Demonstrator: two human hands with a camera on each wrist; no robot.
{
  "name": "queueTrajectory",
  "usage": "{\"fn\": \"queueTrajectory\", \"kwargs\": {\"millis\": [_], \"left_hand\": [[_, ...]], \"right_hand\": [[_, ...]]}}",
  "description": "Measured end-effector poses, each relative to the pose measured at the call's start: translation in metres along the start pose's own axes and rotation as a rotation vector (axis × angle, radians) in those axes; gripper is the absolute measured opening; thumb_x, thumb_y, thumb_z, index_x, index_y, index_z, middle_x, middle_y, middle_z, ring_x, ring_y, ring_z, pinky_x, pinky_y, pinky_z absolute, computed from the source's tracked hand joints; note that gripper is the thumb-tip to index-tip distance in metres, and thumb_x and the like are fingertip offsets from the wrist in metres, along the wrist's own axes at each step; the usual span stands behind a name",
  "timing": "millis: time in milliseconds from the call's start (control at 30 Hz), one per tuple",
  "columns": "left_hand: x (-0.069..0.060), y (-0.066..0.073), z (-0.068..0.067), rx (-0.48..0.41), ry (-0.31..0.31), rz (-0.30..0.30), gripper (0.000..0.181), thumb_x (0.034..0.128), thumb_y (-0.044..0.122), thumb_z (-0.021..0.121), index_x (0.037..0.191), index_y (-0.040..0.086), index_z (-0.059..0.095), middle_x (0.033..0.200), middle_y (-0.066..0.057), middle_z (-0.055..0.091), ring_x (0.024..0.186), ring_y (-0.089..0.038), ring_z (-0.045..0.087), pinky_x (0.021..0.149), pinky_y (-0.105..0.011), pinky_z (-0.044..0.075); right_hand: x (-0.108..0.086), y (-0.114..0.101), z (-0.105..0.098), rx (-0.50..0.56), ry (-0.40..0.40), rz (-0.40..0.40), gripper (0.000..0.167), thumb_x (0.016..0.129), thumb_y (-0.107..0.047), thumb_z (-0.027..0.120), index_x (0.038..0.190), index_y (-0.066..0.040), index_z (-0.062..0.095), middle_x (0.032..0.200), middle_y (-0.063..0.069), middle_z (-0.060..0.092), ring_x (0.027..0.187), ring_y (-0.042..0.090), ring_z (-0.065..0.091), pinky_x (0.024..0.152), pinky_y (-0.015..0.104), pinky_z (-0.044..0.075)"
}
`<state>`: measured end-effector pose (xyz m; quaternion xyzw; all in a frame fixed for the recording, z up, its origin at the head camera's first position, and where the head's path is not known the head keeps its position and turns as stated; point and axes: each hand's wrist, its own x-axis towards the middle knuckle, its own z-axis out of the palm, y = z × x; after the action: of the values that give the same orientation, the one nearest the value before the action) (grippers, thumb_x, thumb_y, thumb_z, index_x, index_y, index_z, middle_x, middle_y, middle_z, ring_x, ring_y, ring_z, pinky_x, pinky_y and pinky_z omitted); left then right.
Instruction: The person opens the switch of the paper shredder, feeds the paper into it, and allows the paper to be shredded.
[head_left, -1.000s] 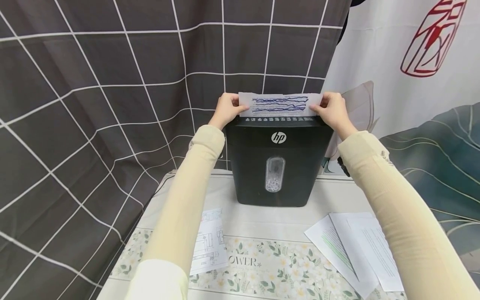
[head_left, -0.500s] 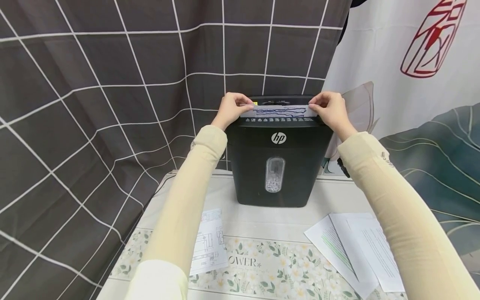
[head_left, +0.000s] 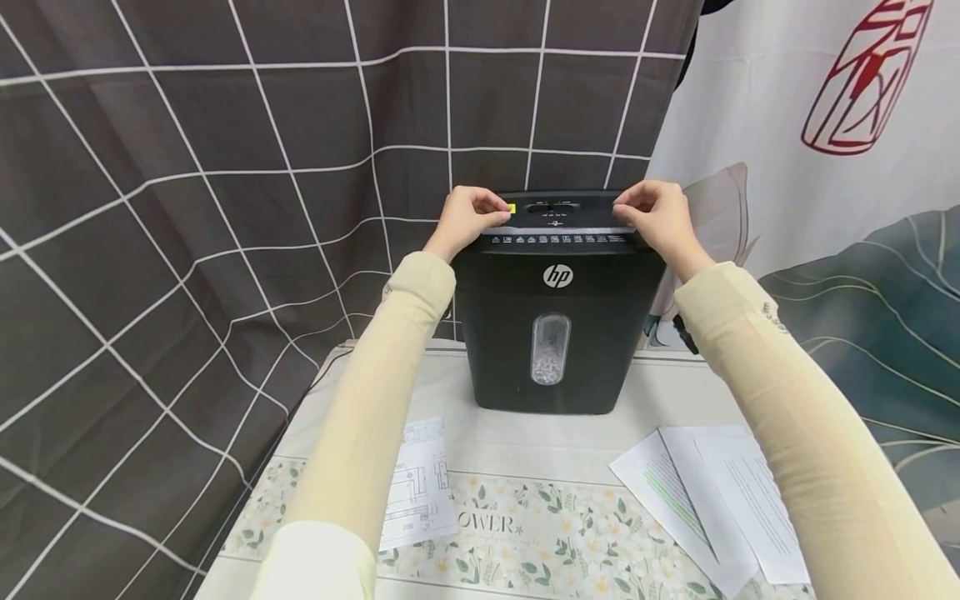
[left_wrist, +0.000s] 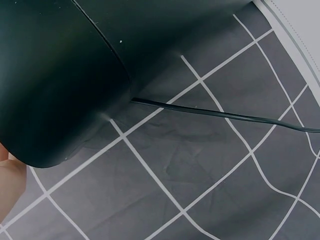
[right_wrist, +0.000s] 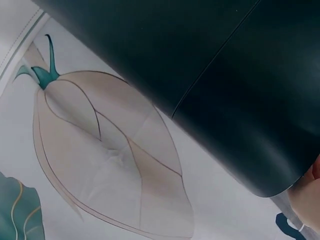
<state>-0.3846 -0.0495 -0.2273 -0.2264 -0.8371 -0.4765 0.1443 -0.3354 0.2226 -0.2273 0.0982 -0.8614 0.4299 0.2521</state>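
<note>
Now that the left hand (head_left: 463,219) and right hand (head_left: 662,221) have let go, the paper (head_left: 555,231) has sunk to a thin strip atop the shredder (head_left: 558,297), between their fingertips.

Shredder (head_left: 502,333): black, white hp logo (head_left: 557,275), yellow sticker (head_left: 512,208). Curtain (head_left: 405,104): dark grey, white grid. Tablecloth (head_left: 547,450): off-white, floral band in white and green. Sleeves (head_left: 772,392): pale cream. Left sheet (head_left: 420,487): white, black line drawing. Right sheets (head_left: 712,500): white, one with green text lines. Drape at right (head_left: 750,108): white, red motif (head_left: 870,73), teal patches (head_left: 900,333) with gold curves.
</note>
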Motion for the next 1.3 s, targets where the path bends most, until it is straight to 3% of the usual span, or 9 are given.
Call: {"fn": "queueTrajectory", "kwargs": {"millis": [367,700,967,1100,1300], "left_hand": [[-0.007,0.0,-0.002,-0.047,-0.036,0.033,0.014,0.0815,0.005,0.071,0.093,-0.004,0.071,0.092,-0.019,0.071,0.068,-0.006,0.061,0.07,-0.017,0.052],[-0.019,0.002,-0.012,-0.1,-0.014,0.095,0.018,0.0808,0.007,0.073,0.095,-0.003,0.071,0.09,-0.016,0.072,0.069,-0.006,0.062,0.07,-0.018,0.052],[-0.041,0.004,-0.021,-0.185,0.053,0.15,0.019,0.0813,0.005,0.072,0.098,-0.004,0.069,0.093,-0.018,0.071,0.068,-0.004,0.061,0.067,-0.018,0.05],[-0.054,-0.002,-0.024,-0.222,0.088,0.167,0.021,0.0817,0.005,0.071,0.099,-0.005,0.068,0.093,-0.02,0.07,0.068,-0.003,0.063,0.067,-0.017,0.051],[-0.08,-0.013,-0.031,-0.22,0.095,0.171,0.02,0.0822,0.004,0.07,0.1,-0.005,0.068,0.087,-0.013,0.071,0.07,-0.002,0.063,0.069,-0.016,0.051]], "right_hand": [[-0.002,-0.006,0.003,0.125,-0.01,-0.031,0.023,0.088,-0.006,0.064,0.103,0.011,0.063,0.064,-0.027,0.055,0.059,-0.008,0.055,0.06,0.005,0.047],[-0.016,-0.014,0.008,0.269,0.023,-0.072,0.019,0.087,-0.002,0.063,0.1,0.011,0.063,0.067,-0.023,0.061,0.062,-0.004,0.059,0.063,0.006,0.048],[-0.039,-0.023,0.01,0.449,0.063,-0.127,0.01,0.085,0.004,0.063,0.091,-0.003,0.069,0.07,-0.016,0.066,0.063,-0.002,0.062,0.065,0.009,0.051],[-0.051,-0.026,0.012,0.574,0.074,-0.15,0.015,0.085,0.006,0.063,0.087,-0.006,0.07,0.07,-0.012,0.068,0.061,0.0,0.062,0.063,0.011,0.052],[-0.071,-0.02,0.018,0.635,0.063,-0.212,0.018,0.085,0.007,0.062,0.087,-0.009,0.069,0.072,-0.009,0.07,0.062,0.004,0.064,0.063,0.014,0.053]]}}
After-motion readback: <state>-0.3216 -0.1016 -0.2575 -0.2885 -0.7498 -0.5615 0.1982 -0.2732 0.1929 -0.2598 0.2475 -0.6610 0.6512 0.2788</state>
